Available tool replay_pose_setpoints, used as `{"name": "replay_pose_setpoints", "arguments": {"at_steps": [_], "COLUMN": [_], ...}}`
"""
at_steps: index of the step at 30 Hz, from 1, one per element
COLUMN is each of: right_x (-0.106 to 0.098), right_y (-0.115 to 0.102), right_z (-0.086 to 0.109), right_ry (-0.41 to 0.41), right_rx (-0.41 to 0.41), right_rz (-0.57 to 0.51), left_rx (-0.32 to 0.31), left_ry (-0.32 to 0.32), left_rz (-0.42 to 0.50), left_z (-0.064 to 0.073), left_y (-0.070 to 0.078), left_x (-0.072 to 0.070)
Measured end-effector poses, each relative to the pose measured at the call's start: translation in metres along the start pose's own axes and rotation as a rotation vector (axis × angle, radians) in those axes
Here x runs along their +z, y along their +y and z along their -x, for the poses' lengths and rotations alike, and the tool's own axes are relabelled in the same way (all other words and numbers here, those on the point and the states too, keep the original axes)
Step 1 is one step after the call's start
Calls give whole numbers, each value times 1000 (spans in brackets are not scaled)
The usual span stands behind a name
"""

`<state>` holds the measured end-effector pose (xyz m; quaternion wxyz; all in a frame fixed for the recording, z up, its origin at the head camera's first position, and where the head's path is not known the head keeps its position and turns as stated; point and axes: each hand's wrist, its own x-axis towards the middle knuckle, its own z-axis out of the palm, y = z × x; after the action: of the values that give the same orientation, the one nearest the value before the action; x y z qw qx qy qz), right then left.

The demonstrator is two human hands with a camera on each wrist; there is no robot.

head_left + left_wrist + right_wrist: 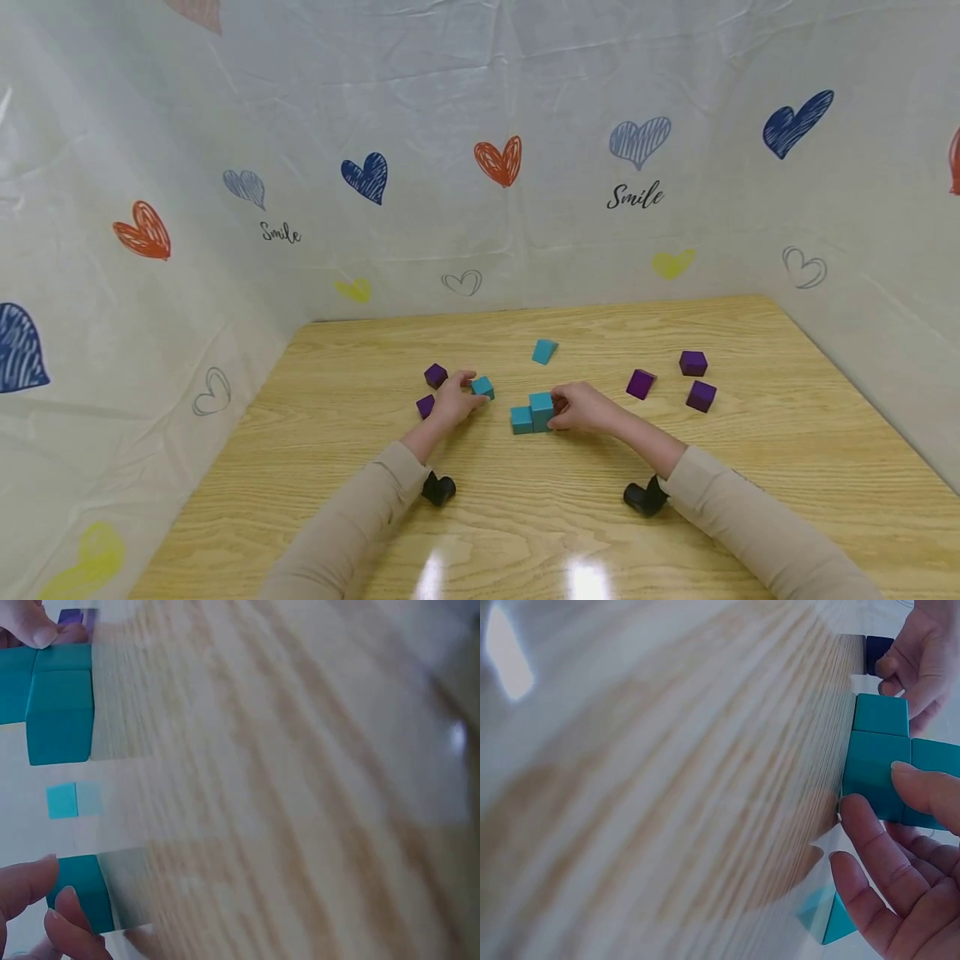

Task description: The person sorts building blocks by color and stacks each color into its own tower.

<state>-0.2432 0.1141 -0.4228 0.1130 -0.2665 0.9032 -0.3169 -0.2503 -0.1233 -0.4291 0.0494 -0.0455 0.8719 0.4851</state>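
My left hand (453,402) pinches a teal cube (483,388) between thumb and fingers, low over the table or on it; I cannot tell which. To its right stand teal blocks: a low block (521,420) touching a taller stack, whose upper teal cube (542,402) sits on another block. With thumb and fingers, my right hand (581,407) grips that stack from the right; in the right wrist view the thumb lies on the upper cube (934,761). Behind, a teal wedge (545,351) lies apart from both hands.
Two purple blocks (436,376) are beside the left hand, one partly hidden by it. Farther right lie a purple wedge-like block (641,383) and two more purple blocks (701,396). The wooden table (337,358) meets a hanging white sheet (555,250) at its back.
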Motion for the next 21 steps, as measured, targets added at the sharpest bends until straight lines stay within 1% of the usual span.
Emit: {"name": "replay_pose_setpoints", "arguments": {"at_steps": [7,17,21], "right_x": [0,0,0], "right_y": [0,-1,-2], "right_z": [0,1,0], "right_ry": [0,0,3], "right_rx": [-4,-3,-8], "right_rz": [-4,-10,-9], "left_rx": [-2,5,-4], "left_ry": [6,7,4], "left_rz": [13,43,67], "left_z": [0,-1,0], "left_y": [-3,-3,-3], "left_x": [1,2,1]}}
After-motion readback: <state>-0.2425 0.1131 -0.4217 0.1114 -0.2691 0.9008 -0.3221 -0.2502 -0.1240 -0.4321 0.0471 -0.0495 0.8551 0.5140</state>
